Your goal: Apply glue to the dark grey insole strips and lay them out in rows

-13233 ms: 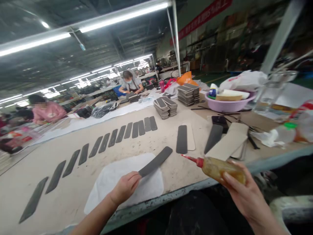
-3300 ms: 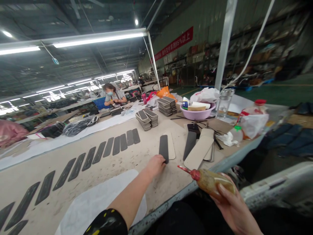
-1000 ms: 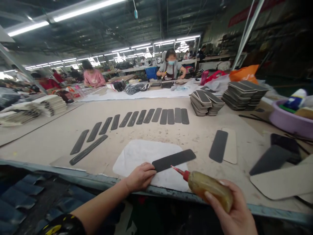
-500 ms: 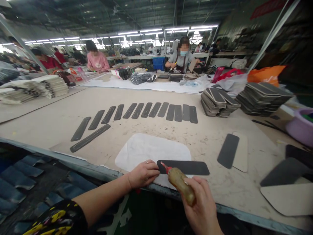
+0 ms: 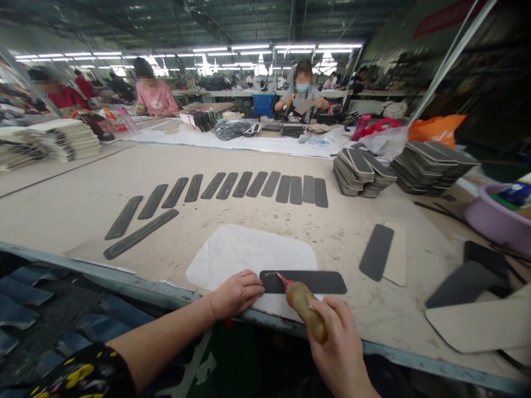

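Note:
A dark grey rounded strip (image 5: pixel 315 281) lies flat on a white sheet (image 5: pixel 249 255) near the table's front edge. My left hand (image 5: pixel 237 293) rests on the strip's left end, fingers curled down and pressing on it. My right hand (image 5: pixel 340 348) is wrapped round a squeeze bottle of amber glue (image 5: pixel 305 307). The bottle's red nozzle (image 5: pixel 284 281) touches the strip close to my left fingertips.
A row of several dark strips (image 5: pixel 257 186) lies across the table's middle. Two stacks of strips (image 5: pixel 360 172) stand at the back right, a strip on a beige piece (image 5: pixel 381 257) to the right, a purple basin (image 5: pixel 495 218) at far right. Other people work at tables behind.
The strip went from slanted to lying level on the white sheet. My right hand swung the bottle in, and its nozzle now touches the strip's left part.

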The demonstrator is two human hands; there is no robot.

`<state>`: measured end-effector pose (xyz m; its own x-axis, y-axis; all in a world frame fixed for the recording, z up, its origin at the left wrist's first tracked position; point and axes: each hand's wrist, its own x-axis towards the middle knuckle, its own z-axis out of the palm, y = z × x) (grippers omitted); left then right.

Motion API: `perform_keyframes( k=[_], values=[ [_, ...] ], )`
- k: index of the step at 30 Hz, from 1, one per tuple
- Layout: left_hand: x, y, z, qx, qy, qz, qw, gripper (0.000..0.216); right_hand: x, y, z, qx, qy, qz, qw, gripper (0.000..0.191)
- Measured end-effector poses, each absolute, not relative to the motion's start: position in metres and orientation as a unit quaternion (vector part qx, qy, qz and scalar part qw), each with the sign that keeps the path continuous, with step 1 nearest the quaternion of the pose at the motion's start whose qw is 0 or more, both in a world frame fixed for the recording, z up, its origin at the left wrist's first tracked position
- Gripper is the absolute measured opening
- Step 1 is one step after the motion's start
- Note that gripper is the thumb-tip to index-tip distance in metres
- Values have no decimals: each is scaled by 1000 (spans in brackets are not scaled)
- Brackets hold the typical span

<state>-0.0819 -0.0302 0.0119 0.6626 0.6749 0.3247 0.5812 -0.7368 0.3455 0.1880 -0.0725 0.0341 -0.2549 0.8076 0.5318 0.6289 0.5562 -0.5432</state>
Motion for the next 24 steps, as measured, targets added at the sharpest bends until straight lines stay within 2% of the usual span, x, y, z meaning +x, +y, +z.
perform_keyframes(
  k=[17,24],
  values=[
    [-82,-30,13,908,335,225,110,20,267,-72,37,-582,-706,-87,394,25],
    [-83,-29,12,911,333,224,100,21,238,-79,39,-565,-714,-41,412,27]
  ],
)
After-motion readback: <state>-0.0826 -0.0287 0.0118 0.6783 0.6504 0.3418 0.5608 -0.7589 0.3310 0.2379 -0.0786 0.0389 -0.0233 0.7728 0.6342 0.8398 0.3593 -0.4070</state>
